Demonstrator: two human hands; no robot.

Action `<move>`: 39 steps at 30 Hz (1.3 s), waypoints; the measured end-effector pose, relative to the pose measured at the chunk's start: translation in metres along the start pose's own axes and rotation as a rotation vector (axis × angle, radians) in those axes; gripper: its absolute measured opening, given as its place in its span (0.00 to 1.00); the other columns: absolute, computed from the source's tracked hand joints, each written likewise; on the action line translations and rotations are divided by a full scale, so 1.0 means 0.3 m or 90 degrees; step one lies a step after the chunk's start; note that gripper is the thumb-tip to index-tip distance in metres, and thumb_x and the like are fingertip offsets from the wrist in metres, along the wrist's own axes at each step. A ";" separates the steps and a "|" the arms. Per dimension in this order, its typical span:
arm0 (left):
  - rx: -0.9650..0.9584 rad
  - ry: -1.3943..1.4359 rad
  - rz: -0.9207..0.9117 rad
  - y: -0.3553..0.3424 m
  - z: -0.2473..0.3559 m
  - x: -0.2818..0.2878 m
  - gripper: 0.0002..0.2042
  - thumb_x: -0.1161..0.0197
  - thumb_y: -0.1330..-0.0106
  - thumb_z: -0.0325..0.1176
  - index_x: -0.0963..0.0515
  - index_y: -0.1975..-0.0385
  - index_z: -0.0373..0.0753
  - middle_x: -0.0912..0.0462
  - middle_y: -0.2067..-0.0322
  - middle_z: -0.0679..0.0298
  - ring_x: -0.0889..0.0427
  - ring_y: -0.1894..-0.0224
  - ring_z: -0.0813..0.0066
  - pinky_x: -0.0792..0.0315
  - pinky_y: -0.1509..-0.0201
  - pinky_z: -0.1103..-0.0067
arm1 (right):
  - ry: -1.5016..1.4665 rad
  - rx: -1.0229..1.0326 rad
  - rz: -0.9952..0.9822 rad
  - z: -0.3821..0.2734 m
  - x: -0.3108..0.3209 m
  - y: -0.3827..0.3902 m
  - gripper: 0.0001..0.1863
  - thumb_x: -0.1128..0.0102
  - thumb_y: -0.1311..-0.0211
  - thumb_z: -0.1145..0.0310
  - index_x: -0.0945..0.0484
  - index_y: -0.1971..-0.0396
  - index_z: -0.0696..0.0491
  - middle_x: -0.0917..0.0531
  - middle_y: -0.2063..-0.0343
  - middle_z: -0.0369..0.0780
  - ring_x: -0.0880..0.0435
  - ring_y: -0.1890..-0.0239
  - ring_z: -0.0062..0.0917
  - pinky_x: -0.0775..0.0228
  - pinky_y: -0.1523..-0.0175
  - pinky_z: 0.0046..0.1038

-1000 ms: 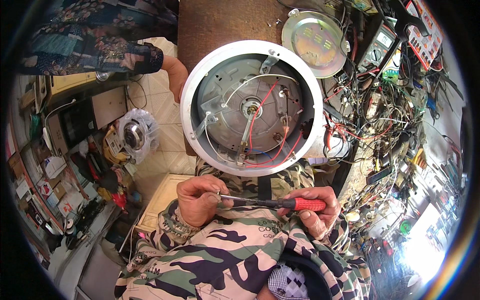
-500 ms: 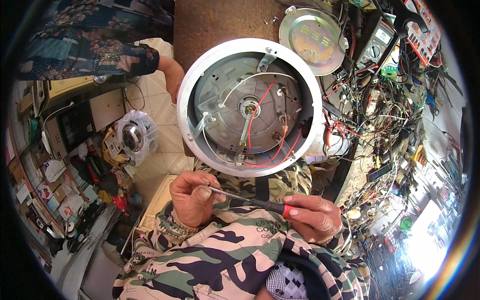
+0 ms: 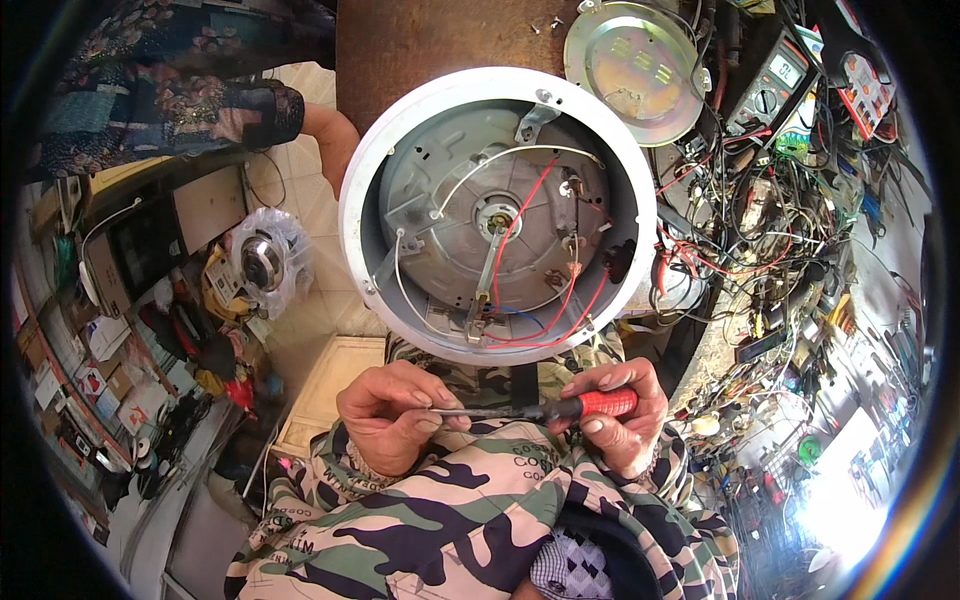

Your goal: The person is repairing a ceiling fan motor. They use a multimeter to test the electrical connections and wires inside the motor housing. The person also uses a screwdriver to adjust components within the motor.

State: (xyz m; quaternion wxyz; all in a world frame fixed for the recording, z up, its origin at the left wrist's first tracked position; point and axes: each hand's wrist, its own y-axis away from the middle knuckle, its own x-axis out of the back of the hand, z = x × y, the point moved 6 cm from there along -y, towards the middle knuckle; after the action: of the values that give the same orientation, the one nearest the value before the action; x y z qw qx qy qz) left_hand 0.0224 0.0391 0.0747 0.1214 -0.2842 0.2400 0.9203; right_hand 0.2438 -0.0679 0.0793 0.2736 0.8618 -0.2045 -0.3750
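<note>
One red-handled screwdriver (image 3: 608, 402) sits crosswise in the head view, near the round white-rimmed housing (image 3: 358, 210); the left hand (image 3: 392, 415) pinches its tip end, fingers together; the right hand's (image 3: 622, 415) fingers clamp its handle.

1. Type: elec. repair workshop, by the look of it.
2. R side: multimeter (image 3: 768, 98) w/ dial & display, nr. a big tangle of cables (image 3: 765, 240), loose parts mixed in.
3. Brown wooden bench (image 3: 430, 40) w/ loose hardware bits (image 3: 556, 22) & a round metal plate (image 3: 635, 75).
4. Round white-rimmed appliance (image 3: 352, 215), opened up, int. wires (image 3: 530, 148) exposed.
5. Red-hdl. screwdriver-like tool (image 3: 605, 402) just beside appl.
6. L side: crammed, incl. small boxes (image 3: 118, 383).
</note>
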 end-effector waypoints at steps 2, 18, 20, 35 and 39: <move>-0.006 -0.016 -0.011 -0.001 -0.006 0.001 0.08 0.32 0.33 0.19 0.25 0.60 0.30 0.18 0.60 0.46 0.11 0.64 0.58 0.12 0.60 0.66 | -0.006 0.029 -0.009 0.017 0.020 -0.011 0.20 0.30 0.36 0.77 0.30 0.50 0.56 0.18 0.50 0.56 0.09 0.59 0.39 0.16 0.49 0.37; 0.066 -0.018 0.096 0.024 -0.057 -0.014 0.19 0.44 0.21 0.43 0.26 0.55 0.28 0.17 0.58 0.46 0.12 0.62 0.59 0.14 0.58 0.66 | -0.050 0.034 0.017 -0.055 0.083 -0.119 0.20 0.29 0.39 0.74 0.30 0.52 0.61 0.16 0.58 0.56 0.11 0.69 0.38 0.14 0.65 0.34; 0.074 0.004 0.111 0.054 -0.071 0.048 0.17 0.46 0.20 0.40 0.25 0.55 0.28 0.17 0.59 0.46 0.12 0.62 0.58 0.15 0.60 0.68 | 0.013 0.031 0.023 -0.104 0.107 -0.151 0.20 0.29 0.40 0.73 0.29 0.53 0.61 0.16 0.60 0.55 0.11 0.70 0.38 0.15 0.67 0.34; 0.478 -0.201 0.064 0.050 -0.233 0.067 0.31 0.45 0.24 0.57 0.24 0.42 0.28 0.13 0.57 0.50 0.10 0.66 0.67 0.16 0.63 0.76 | 0.344 0.006 0.027 -0.316 0.077 -0.300 0.15 0.37 0.39 0.78 0.29 0.54 0.63 0.16 0.61 0.48 0.13 0.69 0.28 0.15 0.62 0.28; 0.463 -0.184 0.077 0.048 -0.241 0.066 0.32 0.46 0.23 0.57 0.24 0.43 0.28 0.13 0.57 0.49 0.10 0.65 0.66 0.16 0.62 0.77 | 0.409 -0.019 0.024 -0.317 0.046 -0.310 0.13 0.37 0.38 0.78 0.27 0.55 0.63 0.16 0.62 0.46 0.13 0.68 0.25 0.16 0.59 0.27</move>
State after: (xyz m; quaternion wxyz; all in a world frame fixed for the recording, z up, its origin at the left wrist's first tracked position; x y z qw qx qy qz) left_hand 0.0348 -0.0083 0.0162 0.1922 -0.0753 0.5470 0.8113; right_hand 0.3382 0.0261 0.0679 0.3439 0.9280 -0.1178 -0.0813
